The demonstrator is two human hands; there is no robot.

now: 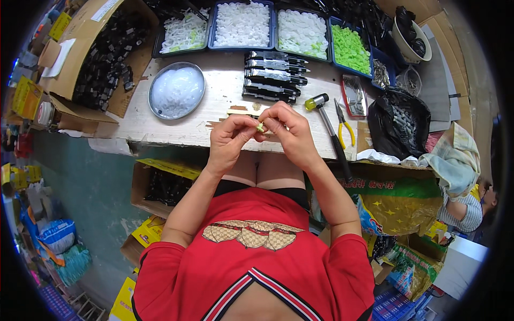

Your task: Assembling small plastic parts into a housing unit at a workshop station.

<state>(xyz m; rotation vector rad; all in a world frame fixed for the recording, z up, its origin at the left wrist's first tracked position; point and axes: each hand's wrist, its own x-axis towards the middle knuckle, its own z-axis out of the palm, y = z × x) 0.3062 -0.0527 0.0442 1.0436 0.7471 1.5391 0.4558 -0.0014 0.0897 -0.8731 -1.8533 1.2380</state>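
My left hand (pixel 229 142) and my right hand (pixel 292 132) meet over the table's front edge. Between their fingertips is a small light green plastic piece (pixel 261 128), pinched from both sides; its exact kind is too small to tell. Just beyond my fingers a pale yellowish strip (pixel 243 112) lies on the white tabletop (pixel 219 69). Farther off, a stack of long black and silver parts (pixel 274 77) rests there. Left of it sits a round metal bowl (pixel 155 101) with a white, grease-like mass inside.
Blue trays (pixel 212 43) of white and green plastic pieces line the back. A hammer (pixel 334 136) and yellow-handled pliers (pixel 345 125) lie at right, near a black bag (pixel 385 134) of grey parts. A cardboard box (pixel 67 80) of black parts stands left. Another person's striped sleeve (pixel 466 214) shows far right.
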